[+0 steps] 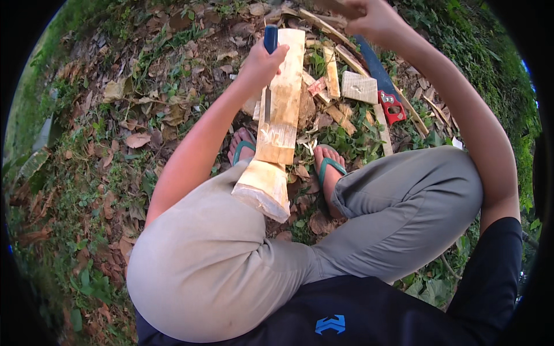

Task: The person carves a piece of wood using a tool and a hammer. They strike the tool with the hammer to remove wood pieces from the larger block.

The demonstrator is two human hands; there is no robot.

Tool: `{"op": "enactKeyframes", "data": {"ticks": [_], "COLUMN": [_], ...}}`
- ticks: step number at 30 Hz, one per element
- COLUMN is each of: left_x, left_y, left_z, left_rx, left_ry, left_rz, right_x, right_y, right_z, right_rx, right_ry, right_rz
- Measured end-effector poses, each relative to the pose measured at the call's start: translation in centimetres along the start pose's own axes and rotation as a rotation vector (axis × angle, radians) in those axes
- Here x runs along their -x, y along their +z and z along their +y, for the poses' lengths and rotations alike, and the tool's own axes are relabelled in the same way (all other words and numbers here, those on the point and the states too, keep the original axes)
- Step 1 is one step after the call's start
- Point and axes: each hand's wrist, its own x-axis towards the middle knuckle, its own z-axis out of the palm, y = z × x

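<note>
Left hand [262, 64] grasps the blue-handled chisel [270, 39], right hand [372, 20] clenches a half-seen brown tool [340, 7], and this timber [288, 81] looks stiff, hefty, best held by its far end!

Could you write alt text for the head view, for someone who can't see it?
The wearer's left hand holds a blue-handled chisel against a long piece of wood, while the right hand grips a brown object cut off by the picture's top edge. A red-handled saw and wood offcuts lie on leafy ground.
</note>
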Motion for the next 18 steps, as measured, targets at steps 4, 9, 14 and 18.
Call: {"op": "enactKeyframes", "data": {"ticks": [4, 9, 14, 18], "left_x": [-0.2, -0.1, 0.1, 0.1], "left_y": [-0.7, -0.7, -0.6, -0.6], "left_z": [-1.5, -1.8, -1.8, -1.7], "left_rx": [-0.005, -0.040, -0.084, -0.062], "left_ry": [0.030, 0.040, 0.031, 0.078], "left_rz": [0.021, 0.008, 0.030, -0.032], "right_x": [-0.1, -0.5, -1.6, -2.8], "right_y": [1.6, 3.3, 2.5, 3.2], "right_z": [-0.9, 2.6, 0.7, 3.5], "right_rx": [-0.023, 0.019, 0.136, -0.057], "right_ry": [0.031, 0.070, 0.243, 0.059], "right_rz": [0.150, -0.029, -0.207, -0.081]}}
